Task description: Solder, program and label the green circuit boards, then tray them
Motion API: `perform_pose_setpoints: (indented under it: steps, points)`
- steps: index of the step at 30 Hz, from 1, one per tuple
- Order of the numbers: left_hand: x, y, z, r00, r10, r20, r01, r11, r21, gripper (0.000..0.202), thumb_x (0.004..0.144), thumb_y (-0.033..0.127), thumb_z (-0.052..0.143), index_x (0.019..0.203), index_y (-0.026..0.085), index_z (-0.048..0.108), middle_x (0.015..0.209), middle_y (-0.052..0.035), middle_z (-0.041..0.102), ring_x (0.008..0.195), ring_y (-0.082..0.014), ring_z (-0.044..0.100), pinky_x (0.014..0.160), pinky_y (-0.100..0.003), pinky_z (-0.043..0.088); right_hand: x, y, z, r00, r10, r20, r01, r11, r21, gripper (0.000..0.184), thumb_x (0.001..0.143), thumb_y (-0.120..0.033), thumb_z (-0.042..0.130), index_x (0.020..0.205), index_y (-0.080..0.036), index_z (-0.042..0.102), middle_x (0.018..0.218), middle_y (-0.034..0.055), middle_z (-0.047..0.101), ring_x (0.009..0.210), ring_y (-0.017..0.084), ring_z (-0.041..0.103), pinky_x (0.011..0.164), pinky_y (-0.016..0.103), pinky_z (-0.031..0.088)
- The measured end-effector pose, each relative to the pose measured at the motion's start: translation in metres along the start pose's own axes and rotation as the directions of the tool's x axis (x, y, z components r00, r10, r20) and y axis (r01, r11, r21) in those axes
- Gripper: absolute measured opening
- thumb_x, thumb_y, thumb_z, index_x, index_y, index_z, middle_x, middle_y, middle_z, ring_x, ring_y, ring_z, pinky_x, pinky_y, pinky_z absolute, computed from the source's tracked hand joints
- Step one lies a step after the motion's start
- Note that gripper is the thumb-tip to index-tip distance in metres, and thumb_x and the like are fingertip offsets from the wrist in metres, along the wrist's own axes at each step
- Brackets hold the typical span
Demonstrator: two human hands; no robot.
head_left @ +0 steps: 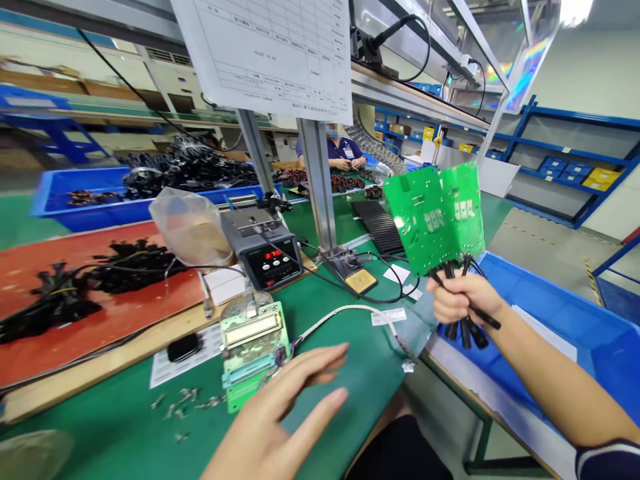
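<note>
The right hand point(463, 300) is closed around a bunch of black wires point(463, 328) and holds them up in the air. A big green board point(434, 212) sits on top of the wires, just above the fingers. The board looks thin, stiff and light, but it may crack if it gets hit, and the tiny parts on it could break. The wires look soft and bendy, so they seem like the easy part to grab. The edges of the board also look like a safe place to hold.

The left hand point(275, 413) is open, with the fingers spread a little, and it pinches nothing. It is just beside a small green board point(253, 353) that lies on the table point(100, 440). A white cable point(345, 308) runs from the small board across the table, and small metal bits point(183, 395) lie near it.

The big board is well apart from the left hand, and it is up above the edge of a blue bin point(550, 313). A soldering box with red numbers point(263, 257) stands farther back on the table.
</note>
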State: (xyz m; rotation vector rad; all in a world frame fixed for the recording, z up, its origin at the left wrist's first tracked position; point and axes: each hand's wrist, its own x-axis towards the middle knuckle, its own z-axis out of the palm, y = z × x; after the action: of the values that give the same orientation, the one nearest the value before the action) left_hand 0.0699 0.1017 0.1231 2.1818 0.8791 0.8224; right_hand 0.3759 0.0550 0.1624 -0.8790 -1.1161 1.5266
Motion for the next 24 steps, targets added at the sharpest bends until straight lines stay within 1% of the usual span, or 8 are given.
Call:
perform_pose_setpoints:
  steps: [3, 6, 10, 15, 17, 19, 22, 24]
  points:
    - [0.020, 0.033, 0.014, 0.991, -0.131, 0.039, 0.135, 0.893, -0.430, 0.047, 0.077, 0.044, 0.057, 0.117, 0.020, 0.055, 0.108, -0.0089, 0.066, 0.094, -0.0218, 0.065, 0.084, -0.034, 0.055, -0.004, 0.028, 0.036, 0.991, 0.014, 0.131, -0.029, 0.994, 0.108, 0.025, 0.079, -0.037, 0.057, 0.091, -0.016, 0.062, 0.042, -0.0106, 0.027, 0.034, 0.005, 0.024, 0.041, 0.022, 0.026]
    - [0.024, 0.048, 0.016, 0.977, -0.211, -0.037, 0.144, 0.774, -0.616, 0.047, 0.072, 0.039, 0.062, 0.112, 0.016, 0.054, 0.100, -0.0082, 0.067, 0.085, -0.0181, 0.065, 0.079, -0.031, 0.055, -0.005, 0.053, 0.062, 0.971, 0.040, 0.234, -0.082, 0.981, 0.174, 0.027, 0.080, -0.038, 0.058, 0.093, -0.014, 0.063, 0.043, -0.0101, 0.030, 0.035, 0.005, 0.027, 0.041, 0.022, 0.025]
    - [0.001, 0.039, 0.012, 0.935, -0.348, -0.072, 0.208, 0.701, -0.682, 0.031, 0.069, 0.033, 0.067, 0.093, 0.016, 0.058, 0.076, -0.0005, 0.064, 0.067, -0.0112, 0.058, 0.064, -0.022, 0.050, -0.006, 0.083, 0.085, 0.944, 0.095, 0.316, -0.162, 0.967, 0.195, 0.030, 0.083, -0.036, 0.057, 0.099, -0.011, 0.062, 0.045, -0.0086, 0.037, 0.038, 0.005, 0.033, 0.043, 0.022, 0.028]
    - [-0.044, 0.016, 0.009, 0.844, -0.534, -0.054, 0.300, 0.552, -0.778, 0.028, 0.069, 0.033, 0.069, 0.088, 0.016, 0.057, 0.066, 0.0037, 0.057, 0.057, -0.0078, 0.052, 0.055, -0.019, 0.044, -0.008, 0.104, 0.097, 0.904, 0.243, 0.350, -0.203, 0.968, -0.148, 0.037, 0.087, -0.043, 0.052, 0.105, -0.012, 0.062, 0.085, 0.0070, 0.064, 0.072, 0.013, 0.059, 0.068, 0.029, 0.044]
    - [-0.064, 0.006, 0.005, 0.792, -0.606, -0.076, 0.314, 0.511, -0.800, 0.030, 0.067, 0.034, 0.072, 0.087, 0.016, 0.057, 0.062, 0.0057, 0.054, 0.055, -0.0067, 0.049, 0.053, -0.017, 0.042, -0.007, 0.110, 0.097, 0.913, 0.265, 0.311, -0.183, 0.945, -0.271, 0.038, 0.086, -0.042, 0.053, 0.113, -0.016, 0.059, 0.101, 0.0080, 0.063, 0.089, 0.016, 0.059, 0.082, 0.034, 0.044]
    - [-0.085, -0.007, -0.001, 0.717, -0.687, -0.115, 0.323, 0.474, -0.819, 0.034, 0.064, 0.036, 0.075, 0.085, 0.017, 0.056, 0.058, 0.0078, 0.050, 0.054, -0.0059, 0.048, 0.052, -0.016, 0.041, -0.005, 0.120, 0.095, 0.947, 0.251, 0.201, -0.164, 0.915, -0.369, 0.037, 0.086, -0.039, 0.056, 0.116, -0.019, 0.057, 0.100, 0.0065, 0.064, 0.092, 0.017, 0.058, 0.088, 0.036, 0.043]
    - [-0.117, -0.031, -0.014, 0.616, -0.779, -0.117, 0.343, 0.399, -0.851, 0.042, 0.060, 0.039, 0.079, 0.088, 0.018, 0.056, 0.065, 0.0069, 0.054, 0.057, -0.0054, 0.049, 0.053, -0.015, 0.042, -0.004, 0.139, 0.093, 0.983, 0.185, 0.001, -0.178, 0.945, -0.273, 0.029, 0.087, -0.036, 0.055, 0.110, -0.018, 0.057, 0.068, -0.0002, 0.062, 0.071, 0.013, 0.059, 0.080, 0.035, 0.048]
    - [-0.136, -0.049, -0.021, 0.580, -0.812, -0.068, 0.379, 0.343, -0.860, 0.046, 0.059, 0.040, 0.080, 0.092, 0.017, 0.057, 0.075, 0.0033, 0.060, 0.061, -0.0067, 0.052, 0.055, -0.016, 0.045, -0.006, 0.152, 0.095, 0.981, 0.192, -0.029, -0.194, 0.975, -0.107, 0.025, 0.088, -0.037, 0.053, 0.103, -0.017, 0.057, 0.047, -0.0079, 0.046, 0.048, 0.009, 0.048, 0.062, 0.030, 0.051]
